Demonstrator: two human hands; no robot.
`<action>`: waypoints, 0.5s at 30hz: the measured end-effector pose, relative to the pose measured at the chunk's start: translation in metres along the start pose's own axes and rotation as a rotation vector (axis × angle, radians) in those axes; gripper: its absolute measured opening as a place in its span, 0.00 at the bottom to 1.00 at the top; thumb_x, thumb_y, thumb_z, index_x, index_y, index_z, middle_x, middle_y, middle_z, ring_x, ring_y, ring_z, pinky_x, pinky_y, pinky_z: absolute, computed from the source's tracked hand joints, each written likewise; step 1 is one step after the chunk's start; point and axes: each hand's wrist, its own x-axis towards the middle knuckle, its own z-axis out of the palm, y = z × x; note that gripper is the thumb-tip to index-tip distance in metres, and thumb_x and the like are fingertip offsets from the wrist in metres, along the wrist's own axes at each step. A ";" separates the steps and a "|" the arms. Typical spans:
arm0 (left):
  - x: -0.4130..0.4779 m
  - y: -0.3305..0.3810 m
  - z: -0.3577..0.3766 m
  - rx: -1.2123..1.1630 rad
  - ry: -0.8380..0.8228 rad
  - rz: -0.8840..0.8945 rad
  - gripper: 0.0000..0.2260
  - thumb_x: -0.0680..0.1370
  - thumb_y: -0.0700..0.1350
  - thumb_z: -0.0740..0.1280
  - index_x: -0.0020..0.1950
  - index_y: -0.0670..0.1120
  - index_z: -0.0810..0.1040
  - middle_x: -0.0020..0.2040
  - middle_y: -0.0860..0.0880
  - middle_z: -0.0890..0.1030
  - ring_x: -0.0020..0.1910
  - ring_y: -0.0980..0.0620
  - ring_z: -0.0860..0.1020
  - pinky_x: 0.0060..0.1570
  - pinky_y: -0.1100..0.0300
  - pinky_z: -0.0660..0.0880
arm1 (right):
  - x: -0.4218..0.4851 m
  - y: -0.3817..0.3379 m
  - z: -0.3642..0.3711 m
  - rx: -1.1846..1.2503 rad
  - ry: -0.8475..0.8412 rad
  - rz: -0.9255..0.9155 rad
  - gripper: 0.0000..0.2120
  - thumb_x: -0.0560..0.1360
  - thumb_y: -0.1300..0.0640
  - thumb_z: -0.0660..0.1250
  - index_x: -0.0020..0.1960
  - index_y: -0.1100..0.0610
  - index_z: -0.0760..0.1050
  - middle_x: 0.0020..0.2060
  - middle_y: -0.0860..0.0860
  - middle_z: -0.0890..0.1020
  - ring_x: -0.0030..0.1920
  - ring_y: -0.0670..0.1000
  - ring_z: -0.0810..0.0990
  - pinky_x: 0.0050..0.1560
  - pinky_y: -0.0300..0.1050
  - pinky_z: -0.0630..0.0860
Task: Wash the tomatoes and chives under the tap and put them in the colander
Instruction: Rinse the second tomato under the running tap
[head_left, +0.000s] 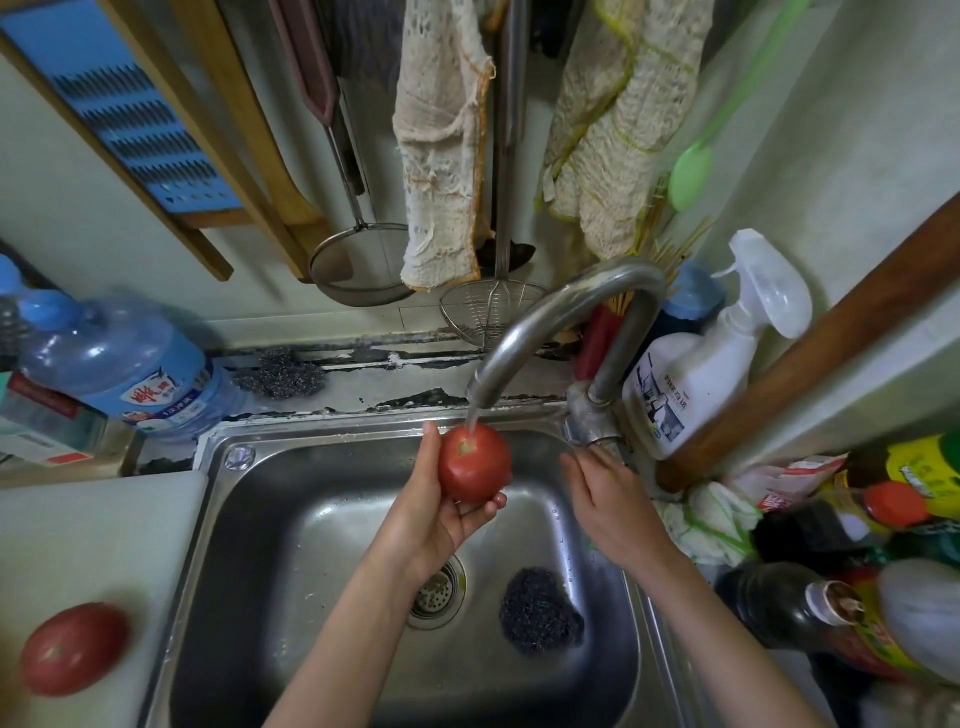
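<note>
Over the steel sink, the left hand gripped a tomato under the running tap — right hand at the lever, grip unclear — a second tomato lying on the counter.

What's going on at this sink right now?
A person is rinsing a tomato over the sink. The left hand holds it under water running from the tap. The right hand is at the tap's handle, though it is unclear whether it grips it. A second tomato lies on the white board to the left of the sink.
</note>
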 end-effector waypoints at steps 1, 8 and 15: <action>0.000 0.000 -0.001 0.002 -0.002 0.001 0.35 0.74 0.67 0.56 0.58 0.36 0.76 0.46 0.35 0.82 0.30 0.48 0.79 0.27 0.63 0.78 | 0.000 -0.002 -0.001 -0.018 -0.016 0.013 0.17 0.80 0.50 0.53 0.47 0.59 0.76 0.41 0.51 0.78 0.42 0.49 0.77 0.46 0.45 0.74; 0.003 -0.002 -0.003 -0.034 -0.027 0.045 0.30 0.76 0.65 0.55 0.57 0.41 0.78 0.46 0.40 0.84 0.39 0.47 0.83 0.34 0.58 0.81 | -0.012 -0.070 -0.014 0.029 0.087 -0.138 0.24 0.80 0.43 0.48 0.66 0.54 0.72 0.63 0.49 0.75 0.61 0.45 0.74 0.63 0.40 0.70; -0.003 -0.013 0.007 0.022 0.006 0.183 0.19 0.81 0.55 0.54 0.58 0.44 0.77 0.46 0.44 0.84 0.46 0.48 0.82 0.42 0.54 0.80 | 0.030 -0.106 0.021 0.167 -0.062 -0.151 0.23 0.78 0.43 0.52 0.47 0.58 0.79 0.43 0.55 0.83 0.44 0.54 0.81 0.50 0.53 0.77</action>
